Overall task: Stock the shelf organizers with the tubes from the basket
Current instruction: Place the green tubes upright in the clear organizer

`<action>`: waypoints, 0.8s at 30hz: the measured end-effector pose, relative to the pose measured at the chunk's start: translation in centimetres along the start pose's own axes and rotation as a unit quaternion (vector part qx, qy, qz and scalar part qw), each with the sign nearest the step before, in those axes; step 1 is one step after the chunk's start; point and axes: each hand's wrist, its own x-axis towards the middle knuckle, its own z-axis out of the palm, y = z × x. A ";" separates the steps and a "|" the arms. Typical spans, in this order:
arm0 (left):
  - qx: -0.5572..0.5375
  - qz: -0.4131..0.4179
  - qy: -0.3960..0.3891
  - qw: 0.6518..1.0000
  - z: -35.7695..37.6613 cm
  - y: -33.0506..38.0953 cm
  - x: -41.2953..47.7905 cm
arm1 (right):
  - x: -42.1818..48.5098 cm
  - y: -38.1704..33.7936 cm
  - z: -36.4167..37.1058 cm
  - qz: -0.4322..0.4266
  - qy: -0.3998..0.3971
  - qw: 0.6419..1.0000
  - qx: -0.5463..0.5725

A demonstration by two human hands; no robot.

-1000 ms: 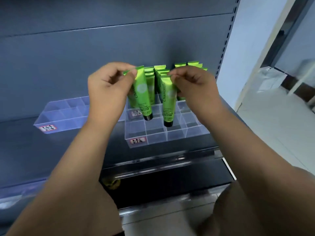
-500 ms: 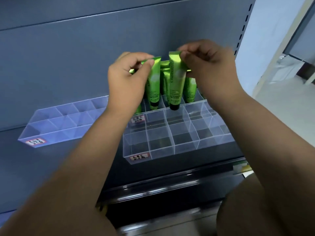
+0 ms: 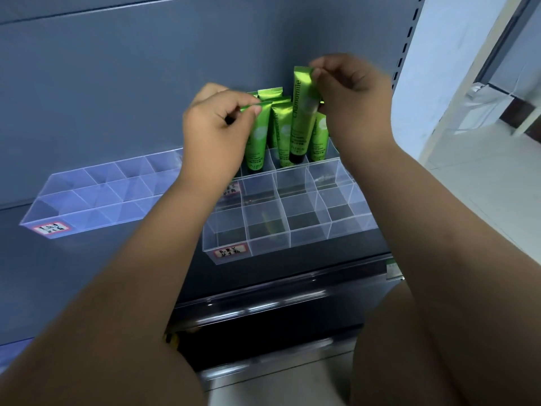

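1. Tubes were going into the back rows of the clear organizer [image 3: 289,241] on the shelf [image 3: 87,273]; my left hand [image 3: 216,130] was pinched shut on the crimped top of one green tube [image 3: 259,136], my right hand [image 3: 348,92] likewise on the Chamomile tube [image 3: 301,112].
2. To do it well, I judged each tube should hang cap down, plumb over its own free cell, and be let go only once the cap passed the dividers, without knocking the stocked tubes [image 3: 282,133] beside it.
3. The basket was out of view.
4. Compared with a second earlier, both tubes were further back, the left one lower among its neighbours, the right one lifted higher.
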 end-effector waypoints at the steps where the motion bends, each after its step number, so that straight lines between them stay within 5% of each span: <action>1: 0.003 0.005 -0.003 1.000 0.0 0.1 0.0 | 0.1 0.2 0.0 0.001 0.002 1.000 -0.003; 24: 0.083 0.001 -0.047 0.995 0.2 -1.2 -0.9 | 0.7 1.9 2.1 -0.051 -0.012 0.996 -0.075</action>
